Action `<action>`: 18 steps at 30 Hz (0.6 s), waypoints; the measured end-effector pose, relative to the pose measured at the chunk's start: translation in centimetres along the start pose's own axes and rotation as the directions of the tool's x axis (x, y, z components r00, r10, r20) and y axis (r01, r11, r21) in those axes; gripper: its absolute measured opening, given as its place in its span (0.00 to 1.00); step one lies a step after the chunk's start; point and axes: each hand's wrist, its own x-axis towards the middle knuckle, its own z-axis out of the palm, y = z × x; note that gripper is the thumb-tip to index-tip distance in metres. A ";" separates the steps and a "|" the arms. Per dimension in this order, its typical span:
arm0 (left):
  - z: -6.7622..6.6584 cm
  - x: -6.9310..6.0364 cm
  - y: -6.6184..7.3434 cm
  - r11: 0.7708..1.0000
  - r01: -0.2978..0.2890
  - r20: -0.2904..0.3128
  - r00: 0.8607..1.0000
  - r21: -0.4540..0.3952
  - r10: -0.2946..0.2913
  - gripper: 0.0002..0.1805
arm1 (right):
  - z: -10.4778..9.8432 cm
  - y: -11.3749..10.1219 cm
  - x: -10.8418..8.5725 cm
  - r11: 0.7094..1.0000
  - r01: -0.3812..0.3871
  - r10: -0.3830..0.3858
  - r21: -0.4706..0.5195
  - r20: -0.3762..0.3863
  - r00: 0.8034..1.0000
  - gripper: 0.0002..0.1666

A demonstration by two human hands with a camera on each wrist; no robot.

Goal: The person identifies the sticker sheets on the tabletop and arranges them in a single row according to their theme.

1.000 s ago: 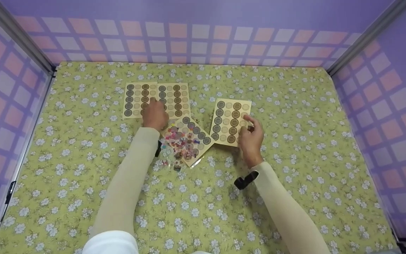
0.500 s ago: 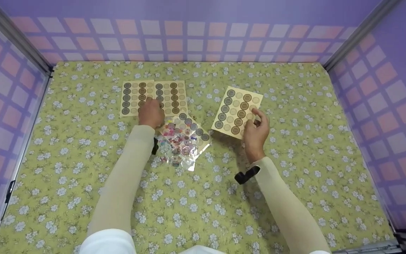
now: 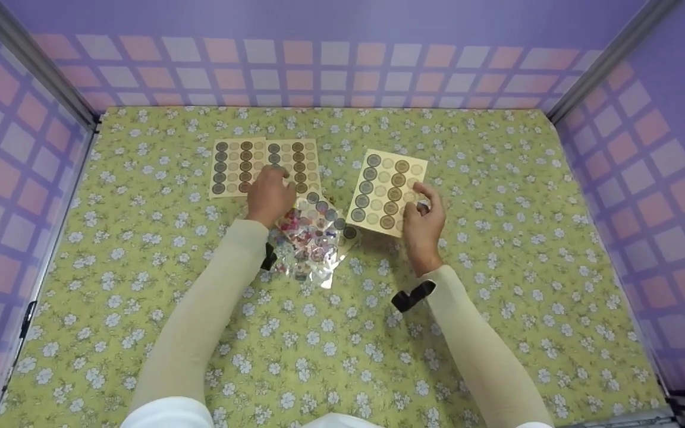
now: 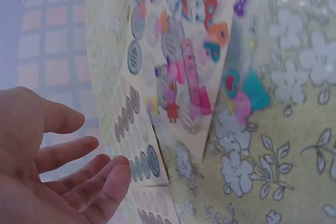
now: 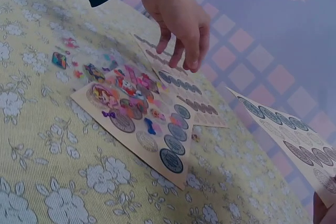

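My right hand [image 3: 424, 229] pinches the right edge of a cream sticker sheet [image 3: 378, 191] with rows of grey and brown round stickers. That sheet is tilted and raised off the cloth; in the right wrist view the same sheet [image 5: 289, 136] stands at the right, with only a bit of the fingers visible. Above two similar sheets lying side by side, the left sheet [image 3: 226, 169] and the right sheet [image 3: 308, 156], hovers my left hand [image 3: 271, 196]. In the left wrist view the left hand [image 4: 58, 166] has loosely bent fingers with nothing between them.
A clear sheet of colourful cartoon stickers [image 3: 310, 241] lies over another round-sticker sheet [image 3: 349, 233], near the left wrist. Flowered cloth [image 3: 330, 345] covers the table. Purple checked panels [image 3: 342, 71] wall the back and both sides.
The right hand has lifted its sticker sheet off the cloth, turned it, then brought it slightly back to the left. My left hand has shifted a little to the right.
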 end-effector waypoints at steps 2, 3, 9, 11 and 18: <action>0.0 -0.5 0.4 1.000 -0.009 0.004 1.000 0.016 0.009 0.20 | 0.4 0.0 -0.2 1.000 -0.016 0.016 0.012 0.015 1.000 0.21; 0.0 -0.7 0.6 1.000 -0.018 0.003 1.000 0.023 0.018 0.20 | 0.5 0.0 -0.2 1.000 -0.021 0.021 0.019 0.019 1.000 0.21; 0.1 -2.0 1.5 0.996 -0.061 0.027 0.998 -0.070 0.063 0.18 | 1.6 -0.5 -0.5 0.999 -0.013 0.010 0.050 0.059 0.998 0.22; 0.0 -2.5 1.6 0.985 -0.060 0.053 0.996 -0.160 0.069 0.17 | 2.1 -0.7 -0.6 0.998 -0.018 0.012 0.060 0.088 0.996 0.22; -0.7 -4.6 2.1 0.824 0.069 0.201 0.978 -0.563 0.056 0.18 | 3.8 -1.0 -1.3 0.996 -0.009 -0.005 0.091 0.148 0.989 0.22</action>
